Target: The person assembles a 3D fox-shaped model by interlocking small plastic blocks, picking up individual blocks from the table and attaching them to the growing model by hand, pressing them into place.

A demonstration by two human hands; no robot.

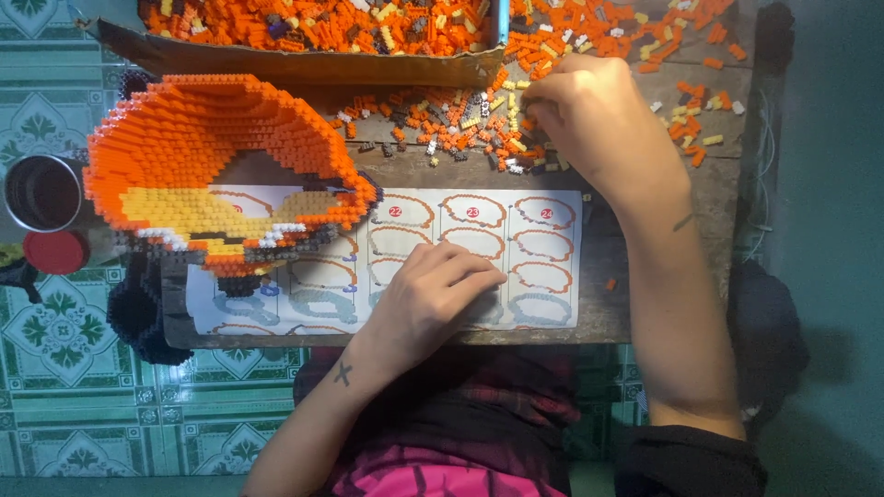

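Observation:
A large half-built model (212, 170) of small orange, yellow, white and grey bricks stands on the left of a wooden table (635, 317). It partly covers a printed instruction sheet (479, 248) with orange outline drawings. My left hand (433, 299) rests flat on the sheet with fingers loosely curled and nothing visible in it. My right hand (585, 115) reaches into a scatter of loose small bricks (451, 124) at the table's far side, fingers bent down among them. Whether it pinches a brick is hidden.
A cardboard tray (304, 64) heaped with orange bricks lies along the far edge. More loose bricks (691, 120) spread to the right. A metal cup (41, 193) and a red lid (55, 251) stand left of the table. Green patterned floor tiles (83, 405) surround it.

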